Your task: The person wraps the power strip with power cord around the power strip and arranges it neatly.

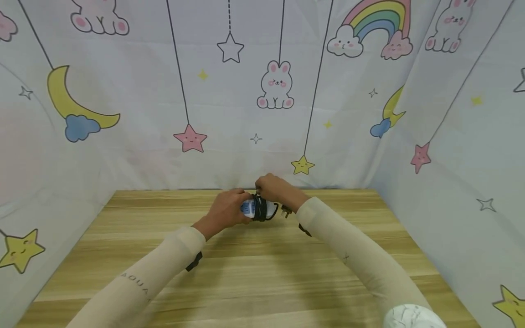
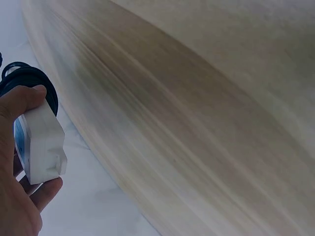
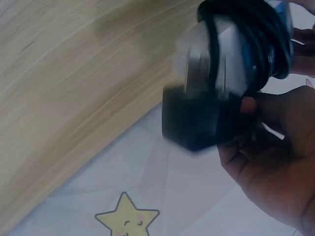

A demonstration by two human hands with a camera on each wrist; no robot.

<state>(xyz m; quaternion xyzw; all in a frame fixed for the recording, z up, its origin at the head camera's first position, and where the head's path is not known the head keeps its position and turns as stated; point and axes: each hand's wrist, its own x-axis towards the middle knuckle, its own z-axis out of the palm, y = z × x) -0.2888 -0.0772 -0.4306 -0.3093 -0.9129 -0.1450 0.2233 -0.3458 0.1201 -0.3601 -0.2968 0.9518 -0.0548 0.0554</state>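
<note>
My left hand [image 1: 227,208] grips a white box-shaped device [image 2: 45,145] with a blue label, thumb on one side and fingers round the other. Several turns of black cord [image 1: 260,208] are wrapped round the device's middle. At the far end of the cord, my right hand [image 1: 276,187] pinches the black plug [image 3: 197,118] near where the cord enters it. Metal prongs [image 3: 197,73] stick out of the plug, blurred in the right wrist view. Both hands are close together above the far edge of the table. What kind of device it is, I cannot tell.
The wood-grain table [image 1: 254,278] stretches from the hands back toward me. Behind it hangs a white cloth [image 1: 229,100] printed with stars, rabbits and moons, with more cloth at both sides. A white rounded thing [image 1: 413,316] shows at the bottom right.
</note>
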